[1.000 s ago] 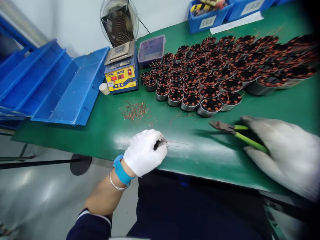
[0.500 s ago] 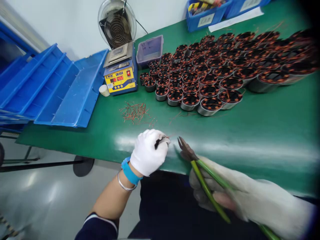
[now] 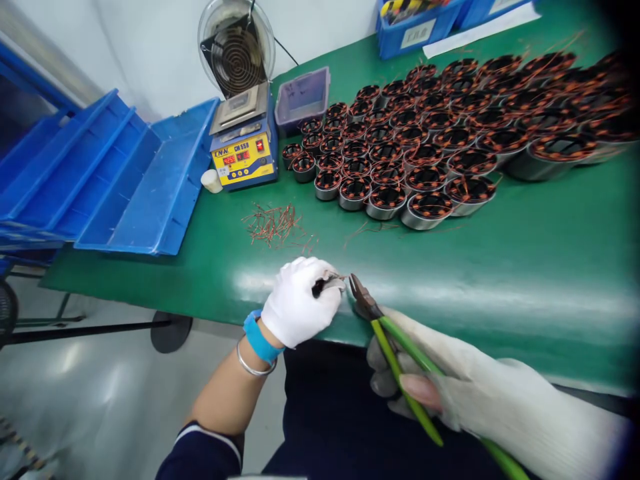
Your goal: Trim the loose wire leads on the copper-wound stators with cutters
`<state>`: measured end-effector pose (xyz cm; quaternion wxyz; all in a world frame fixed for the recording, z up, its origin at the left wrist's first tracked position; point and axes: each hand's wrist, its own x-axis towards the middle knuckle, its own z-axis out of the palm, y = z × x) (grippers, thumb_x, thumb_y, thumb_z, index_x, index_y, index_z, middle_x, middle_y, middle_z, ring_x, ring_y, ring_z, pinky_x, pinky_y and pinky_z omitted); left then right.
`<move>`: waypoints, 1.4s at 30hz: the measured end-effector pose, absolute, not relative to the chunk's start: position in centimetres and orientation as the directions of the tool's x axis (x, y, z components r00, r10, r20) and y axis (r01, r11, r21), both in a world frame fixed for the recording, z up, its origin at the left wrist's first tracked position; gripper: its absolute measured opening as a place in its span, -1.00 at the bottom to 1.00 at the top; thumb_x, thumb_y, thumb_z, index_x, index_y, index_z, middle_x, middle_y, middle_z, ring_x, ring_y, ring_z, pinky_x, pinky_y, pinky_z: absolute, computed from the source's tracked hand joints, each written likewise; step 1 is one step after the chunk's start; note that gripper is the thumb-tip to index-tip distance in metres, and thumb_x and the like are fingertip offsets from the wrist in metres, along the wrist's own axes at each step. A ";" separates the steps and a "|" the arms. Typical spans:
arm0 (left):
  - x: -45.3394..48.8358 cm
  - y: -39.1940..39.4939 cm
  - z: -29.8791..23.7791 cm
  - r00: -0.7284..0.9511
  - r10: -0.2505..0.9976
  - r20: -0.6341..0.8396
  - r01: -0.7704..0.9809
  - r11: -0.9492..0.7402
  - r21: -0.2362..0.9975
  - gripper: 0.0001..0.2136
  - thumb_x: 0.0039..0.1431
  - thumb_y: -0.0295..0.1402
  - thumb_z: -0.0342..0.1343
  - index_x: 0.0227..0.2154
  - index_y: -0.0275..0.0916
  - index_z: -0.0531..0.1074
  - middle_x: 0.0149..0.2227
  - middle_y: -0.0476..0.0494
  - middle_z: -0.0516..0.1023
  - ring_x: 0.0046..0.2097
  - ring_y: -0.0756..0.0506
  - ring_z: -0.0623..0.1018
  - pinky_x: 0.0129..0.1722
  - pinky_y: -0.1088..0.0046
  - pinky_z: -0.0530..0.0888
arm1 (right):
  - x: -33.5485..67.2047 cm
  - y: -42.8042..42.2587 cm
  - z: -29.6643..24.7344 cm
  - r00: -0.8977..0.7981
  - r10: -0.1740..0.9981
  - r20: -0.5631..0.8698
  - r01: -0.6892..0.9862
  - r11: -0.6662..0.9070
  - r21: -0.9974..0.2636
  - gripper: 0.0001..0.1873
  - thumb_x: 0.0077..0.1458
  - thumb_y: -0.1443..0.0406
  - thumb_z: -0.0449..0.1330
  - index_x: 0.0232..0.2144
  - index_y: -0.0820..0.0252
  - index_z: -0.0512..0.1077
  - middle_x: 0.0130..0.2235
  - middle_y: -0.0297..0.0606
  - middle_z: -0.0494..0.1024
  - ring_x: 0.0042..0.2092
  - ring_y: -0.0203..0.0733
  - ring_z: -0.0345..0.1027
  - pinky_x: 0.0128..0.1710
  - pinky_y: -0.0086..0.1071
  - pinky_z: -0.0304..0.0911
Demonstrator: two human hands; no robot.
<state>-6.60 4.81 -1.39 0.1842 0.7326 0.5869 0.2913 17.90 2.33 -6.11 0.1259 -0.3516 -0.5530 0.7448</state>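
My left hand (image 3: 301, 301), in a white glove, is closed in a pinch just above the front part of the green table. Thin copper wire (image 3: 342, 276) sticks out from between its fingertips; the rest is hidden in the dark hollow of the hand. My right hand (image 3: 425, 377), also gloved with a bare fingertip showing, grips diagonal cutters (image 3: 367, 301) with green handles. The jaws are slightly parted and point up and left, close to the wire end. Beyond my hands lies a loose pile of copper wire scraps (image 3: 274, 225).
Rows of wound stators (image 3: 385, 200) cover the right side of the green table (image 3: 500, 287). A soldering station (image 3: 244, 160), a grey-purple bin (image 3: 303, 100) and a white cup (image 3: 211, 181) stand at the back left. Blue trays (image 3: 145, 200) are at left, a blue tool box (image 3: 415, 32) behind.
The cutters have come left, nearer the wire end at my left hand. My left hand stays closed in almost the same place. The whole view has shifted slightly.
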 end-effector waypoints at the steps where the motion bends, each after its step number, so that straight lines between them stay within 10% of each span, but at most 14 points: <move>1: -6.6 4.8 -1.4 0.142 0.967 0.212 0.751 -0.244 0.614 -0.95 0.17 -0.38 0.11 -0.40 -0.18 0.44 -0.40 -0.08 0.55 -0.30 -0.12 0.53 -0.24 0.31 0.47 | 17.8 2.4 -5.7 -0.718 0.565 -0.407 0.214 -0.378 -0.901 -0.34 0.19 -0.01 0.26 0.26 0.03 0.28 -0.18 -0.14 0.57 -0.29 -0.12 0.51 -0.35 -0.34 0.48; 13: -6.6 4.8 -1.1 0.157 0.961 0.227 0.730 -0.267 0.629 -0.96 0.10 -0.45 0.16 -0.43 -0.20 0.44 -0.41 -0.06 0.54 -0.32 -0.10 0.53 -0.25 0.33 0.48 | 14.8 3.9 -0.7 -0.654 0.522 -0.548 0.484 -0.268 -0.833 -0.66 0.28 0.04 -0.03 -0.17 0.12 0.36 -0.48 -0.25 0.53 -0.51 -0.19 0.37 -0.54 -0.38 0.28; 16: -6.9 4.3 -1.6 -0.042 0.953 0.299 0.608 -0.213 0.765 -0.83 0.10 -0.33 0.29 -0.27 -0.22 0.48 -0.26 -0.11 0.59 -0.22 -0.11 0.59 -0.12 0.30 0.54 | 15.2 4.0 -0.8 -0.635 0.675 -0.377 0.560 0.066 -0.826 -0.62 0.23 0.05 0.01 -0.08 0.09 0.44 -0.43 -0.22 0.56 -0.56 -0.19 0.33 -0.60 -0.37 0.16; 22: -8.6 4.2 -3.0 -0.392 0.813 0.431 0.272 -0.345 0.898 -0.73 0.41 -0.14 0.03 -0.04 -0.19 0.47 -0.07 -0.16 0.59 -0.02 -0.13 0.62 0.03 0.25 0.56 | 15.2 5.0 0.1 -0.460 0.888 -0.011 0.882 0.456 -0.122 -0.47 0.28 0.07 -0.04 0.10 0.25 0.44 -0.27 0.05 0.49 -0.41 0.09 0.35 -0.54 -0.30 -0.02; 24: -8.7 4.4 -3.1 -0.412 0.813 0.411 0.263 -0.326 0.908 -0.73 0.39 -0.14 0.06 -0.07 -0.21 0.49 -0.09 -0.16 0.60 -0.05 -0.12 0.63 0.00 0.29 0.57 | 14.3 5.8 0.7 -0.497 0.867 0.038 0.868 0.496 0.042 -0.52 0.28 0.09 0.02 0.03 0.30 0.46 -0.25 0.04 0.46 -0.34 0.12 0.36 -0.47 -0.23 0.10; 28: -8.5 4.2 -2.5 -0.451 0.805 0.385 0.372 -0.222 0.901 -0.74 0.36 -0.16 0.10 -0.12 -0.25 0.51 -0.13 -0.15 0.62 -0.11 -0.12 0.64 -0.02 0.29 0.56 | 11.0 7.7 1.3 -0.663 0.703 0.256 0.691 0.707 -0.152 -0.19 0.05 -0.04 0.32 0.21 0.30 0.30 0.00 0.03 0.45 -0.05 0.14 0.35 -0.11 -0.06 0.28; 32: -9.2 4.4 -2.2 -0.421 0.818 0.392 0.543 -0.119 0.831 -0.70 0.32 -0.12 0.09 -0.11 -0.25 0.51 -0.12 -0.16 0.62 -0.08 -0.18 0.62 0.07 0.19 0.52 | 7.8 9.4 0.9 -0.859 0.472 0.198 0.440 0.878 -0.186 -0.38 0.18 -0.09 0.20 0.10 0.19 0.34 -0.13 -0.19 0.51 -0.22 -0.03 0.39 -0.36 -0.18 0.27; 38: -9.6 4.7 -2.8 -0.481 0.829 0.286 0.462 -0.038 0.886 -0.59 0.21 0.03 0.16 -0.11 -0.22 0.51 -0.10 -0.16 0.61 -0.06 -0.23 0.61 0.22 0.02 0.43 | 13.5 8.3 1.4 -0.756 0.616 0.223 0.568 0.786 -0.244 -0.53 0.14 -0.05 0.21 -0.06 0.12 0.44 -0.26 -0.31 0.55 -0.28 -0.12 0.44 -0.42 -0.26 0.22; 42: -9.0 4.8 -3.0 -0.486 0.851 0.198 0.294 -0.053 0.954 -0.54 0.10 0.06 0.28 -0.11 -0.19 0.51 -0.08 -0.15 0.61 -0.06 -0.23 0.62 0.22 0.00 0.43 | 25.4 9.1 1.4 -0.233 0.970 0.072 0.945 0.243 -0.221 -0.48 0.08 0.08 0.26 0.09 0.03 0.45 -0.03 -0.27 0.59 -0.05 -0.14 0.48 -0.10 -0.36 0.31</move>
